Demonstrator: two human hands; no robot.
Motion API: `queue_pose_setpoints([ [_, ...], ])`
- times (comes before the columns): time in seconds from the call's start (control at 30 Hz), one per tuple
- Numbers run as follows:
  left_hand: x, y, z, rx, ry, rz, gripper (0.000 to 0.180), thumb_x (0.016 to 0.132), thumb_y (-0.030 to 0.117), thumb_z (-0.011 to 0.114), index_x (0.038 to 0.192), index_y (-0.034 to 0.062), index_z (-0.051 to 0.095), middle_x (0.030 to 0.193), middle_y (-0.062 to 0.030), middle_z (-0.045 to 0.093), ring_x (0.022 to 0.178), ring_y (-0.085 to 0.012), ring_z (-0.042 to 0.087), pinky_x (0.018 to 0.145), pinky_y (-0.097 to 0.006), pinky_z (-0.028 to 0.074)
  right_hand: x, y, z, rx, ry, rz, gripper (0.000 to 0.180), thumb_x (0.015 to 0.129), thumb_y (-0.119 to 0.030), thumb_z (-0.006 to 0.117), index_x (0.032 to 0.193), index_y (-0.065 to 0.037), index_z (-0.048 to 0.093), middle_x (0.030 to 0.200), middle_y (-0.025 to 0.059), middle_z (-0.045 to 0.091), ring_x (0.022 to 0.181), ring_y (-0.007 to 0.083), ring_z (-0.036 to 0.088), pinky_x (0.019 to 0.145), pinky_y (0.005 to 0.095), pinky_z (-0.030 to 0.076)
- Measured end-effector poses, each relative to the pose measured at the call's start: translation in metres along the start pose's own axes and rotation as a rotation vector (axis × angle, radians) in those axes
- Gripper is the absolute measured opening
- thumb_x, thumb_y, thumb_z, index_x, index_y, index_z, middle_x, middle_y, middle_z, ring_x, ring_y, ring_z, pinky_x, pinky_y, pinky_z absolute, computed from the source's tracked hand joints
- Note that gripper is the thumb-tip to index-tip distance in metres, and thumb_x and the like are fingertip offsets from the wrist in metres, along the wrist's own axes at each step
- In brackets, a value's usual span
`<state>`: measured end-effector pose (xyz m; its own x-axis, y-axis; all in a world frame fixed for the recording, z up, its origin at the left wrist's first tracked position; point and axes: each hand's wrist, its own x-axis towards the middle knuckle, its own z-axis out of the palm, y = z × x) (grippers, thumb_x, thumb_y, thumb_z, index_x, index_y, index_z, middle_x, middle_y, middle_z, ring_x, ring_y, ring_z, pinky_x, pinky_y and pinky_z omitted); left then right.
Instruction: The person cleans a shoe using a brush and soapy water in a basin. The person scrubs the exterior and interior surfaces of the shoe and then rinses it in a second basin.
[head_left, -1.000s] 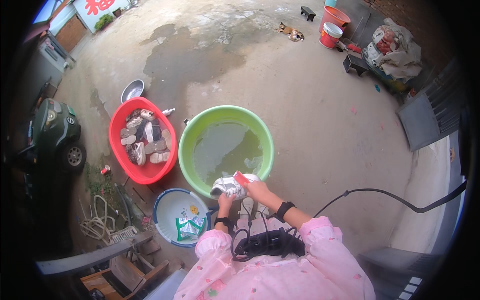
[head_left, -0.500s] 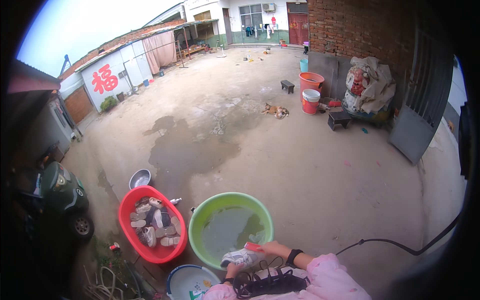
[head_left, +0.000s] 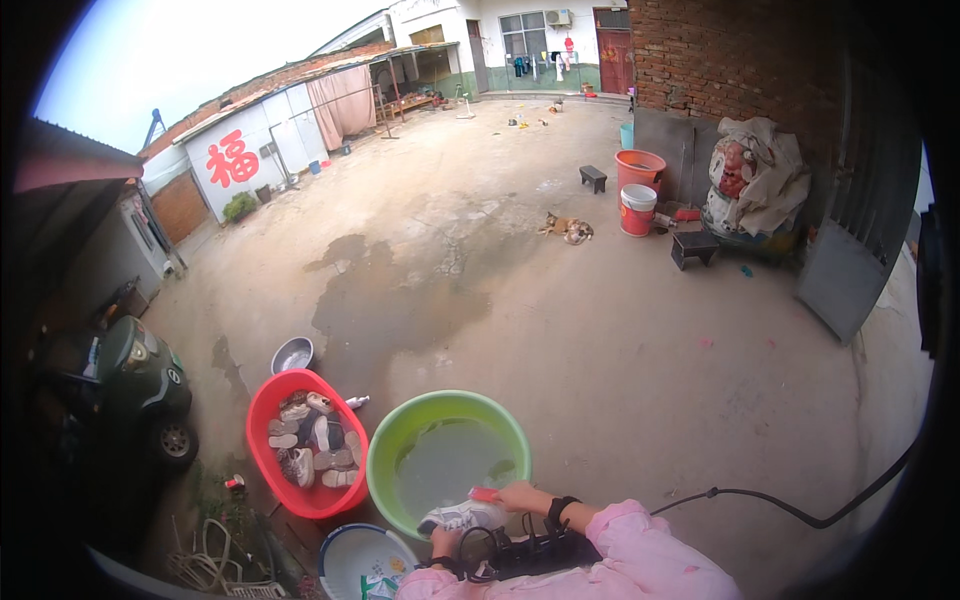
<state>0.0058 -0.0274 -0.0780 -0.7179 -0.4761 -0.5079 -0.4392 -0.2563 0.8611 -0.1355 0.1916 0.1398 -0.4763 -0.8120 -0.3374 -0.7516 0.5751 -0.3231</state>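
Observation:
A white and grey sneaker (head_left: 462, 516) is at the near rim of the green basin (head_left: 383, 430), which holds cloudy water. My left hand (head_left: 445, 541) grips the shoe at its left end. In my right hand (head_left: 522, 497) is a small red brush (head_left: 484, 494), pressed against the top of the shoe; its bristles are hidden. To the left, a red oval tub (head_left: 262, 440) holds several shoes. A black bag-like thing with straps (head_left: 540, 553) covers part of my lap and forearms.
A white basin with a blue rim (head_left: 330, 560) stands near left, with a green packet in it. A metal bowl (head_left: 293, 355) lies beyond the red tub. Farther off are a lying cat (head_left: 568, 228), buckets (head_left: 638, 208), and low stools (head_left: 692, 248). A dark vehicle (head_left: 145, 385) stands left.
The whole view has shifted a little, with the yard now farther right. Both hands keep hold of the shoe and the brush, now slightly left in the picture.

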Motion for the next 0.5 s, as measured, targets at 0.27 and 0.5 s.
queue_pose_setpoints([
  [0.27,-0.066,0.072,0.057,0.579,0.25,0.159,0.037,0.054,0.017,0.06,0.087,0.0002,0.055,0.084,-0.0149,0.057,0.082,-0.0257,0.054,0.071,-0.032,0.041,-0.03,0.075,0.022,-0.027,0.038,-0.08,0.039,0.066,-0.018,0.046,0.104,-0.024,0.047,0.091,0.0088,0.053,0.069,0.0266,0.055,0.054,0.0385,0.044],
  [0.5,-0.095,0.079,0.058,0.589,0.338,0.049,0.036,0.055,0.015,0.059,0.089,0.0017,0.055,0.086,-0.0138,0.057,0.084,-0.0251,0.054,0.073,-0.031,0.041,-0.038,0.067,0.015,0.091,0.201,-0.321,0.041,0.061,-0.012,0.05,0.102,-0.011,0.045,0.099,0.0083,0.049,0.067,0.0279,0.054,0.055,0.0366,0.044],
])
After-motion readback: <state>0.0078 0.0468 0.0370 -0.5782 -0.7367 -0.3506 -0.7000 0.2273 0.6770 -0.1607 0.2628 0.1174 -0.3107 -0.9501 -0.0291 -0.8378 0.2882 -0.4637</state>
